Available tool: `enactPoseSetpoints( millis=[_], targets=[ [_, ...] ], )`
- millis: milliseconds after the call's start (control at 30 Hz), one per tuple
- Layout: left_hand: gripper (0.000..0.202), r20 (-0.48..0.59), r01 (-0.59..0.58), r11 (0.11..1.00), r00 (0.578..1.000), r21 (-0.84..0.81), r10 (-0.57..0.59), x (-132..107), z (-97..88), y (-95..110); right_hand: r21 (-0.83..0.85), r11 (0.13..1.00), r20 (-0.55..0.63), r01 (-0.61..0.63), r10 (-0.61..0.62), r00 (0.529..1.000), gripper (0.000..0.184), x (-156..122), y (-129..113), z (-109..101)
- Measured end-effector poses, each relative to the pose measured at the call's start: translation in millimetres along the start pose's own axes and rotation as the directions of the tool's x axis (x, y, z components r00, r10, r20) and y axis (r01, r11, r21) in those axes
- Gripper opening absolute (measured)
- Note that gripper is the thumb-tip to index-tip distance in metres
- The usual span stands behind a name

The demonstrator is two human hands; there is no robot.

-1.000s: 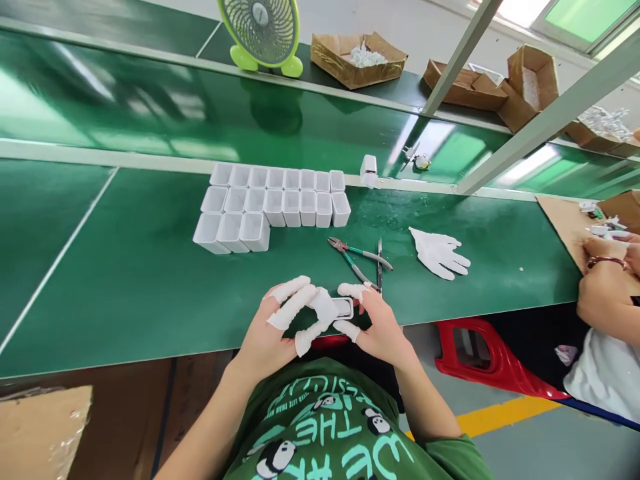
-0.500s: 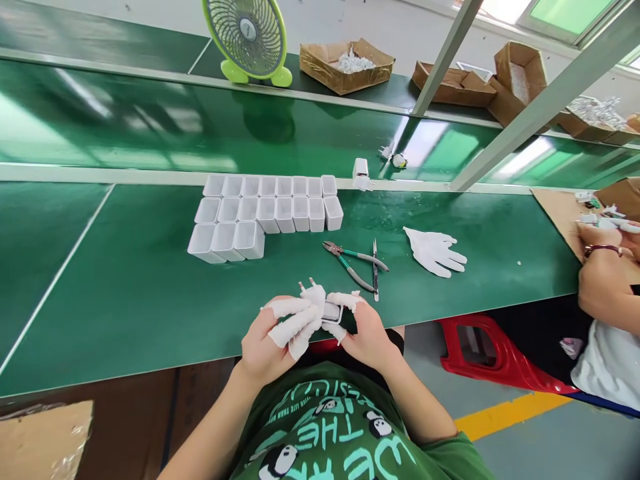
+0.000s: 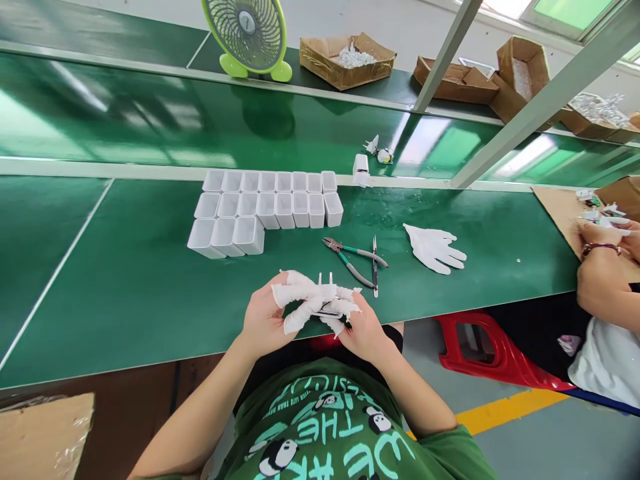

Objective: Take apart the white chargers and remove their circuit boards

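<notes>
At the near table edge, my left hand (image 3: 270,313) and my right hand (image 3: 363,327) both grip a white plug charger (image 3: 327,292). Its two metal prongs point away from me. White covers wrap several fingers of each hand, and they hide much of the charger's body. Just beyond my right hand lie green-and-grey handled cutting pliers (image 3: 354,255), opened, with tweezers (image 3: 375,267) beside them. Rows of white open-topped plastic casings (image 3: 249,237) stand to the far left of the pliers.
A white glove (image 3: 435,249) lies right of the tweezers. One white casing with a plug part (image 3: 361,170) sits at the pale rail, and loose plug parts (image 3: 384,156) lie behind it. A fan (image 3: 247,23) and cardboard boxes (image 3: 345,63) stand on the shelf. A co-worker's arm (image 3: 603,267) is at right.
The charger has turned so its prongs point straight away from me. My left fingers have shifted upward around it. Behind the rail, the loose plug parts have moved left.
</notes>
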State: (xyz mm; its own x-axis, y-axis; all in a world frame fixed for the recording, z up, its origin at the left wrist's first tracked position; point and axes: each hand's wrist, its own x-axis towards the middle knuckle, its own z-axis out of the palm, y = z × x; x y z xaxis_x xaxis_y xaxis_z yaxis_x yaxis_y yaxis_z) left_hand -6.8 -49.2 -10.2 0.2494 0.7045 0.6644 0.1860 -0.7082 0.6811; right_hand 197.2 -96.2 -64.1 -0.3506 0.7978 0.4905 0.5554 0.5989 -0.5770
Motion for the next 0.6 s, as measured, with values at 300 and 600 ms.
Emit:
enactPoseSetpoints(
  millis=[300, 600],
  targets=[
    [0.011, -0.087, -0.029, 0.998, 0.996, 0.058, 0.034, -7.6, -2.7, -0.4, -0.023, 1.000, 0.028, 0.001, 0.000, 1.000, 0.021, 7.6, -3.6, 1.4],
    [0.017, 0.042, 0.296, 0.939, 0.955, -0.176, -0.293, 10.4, 1.2, -13.9, -0.127, 0.987, -0.002, 0.094, -0.095, 0.995, 0.015, 9.3, 0.3, 2.6]
  ],
)
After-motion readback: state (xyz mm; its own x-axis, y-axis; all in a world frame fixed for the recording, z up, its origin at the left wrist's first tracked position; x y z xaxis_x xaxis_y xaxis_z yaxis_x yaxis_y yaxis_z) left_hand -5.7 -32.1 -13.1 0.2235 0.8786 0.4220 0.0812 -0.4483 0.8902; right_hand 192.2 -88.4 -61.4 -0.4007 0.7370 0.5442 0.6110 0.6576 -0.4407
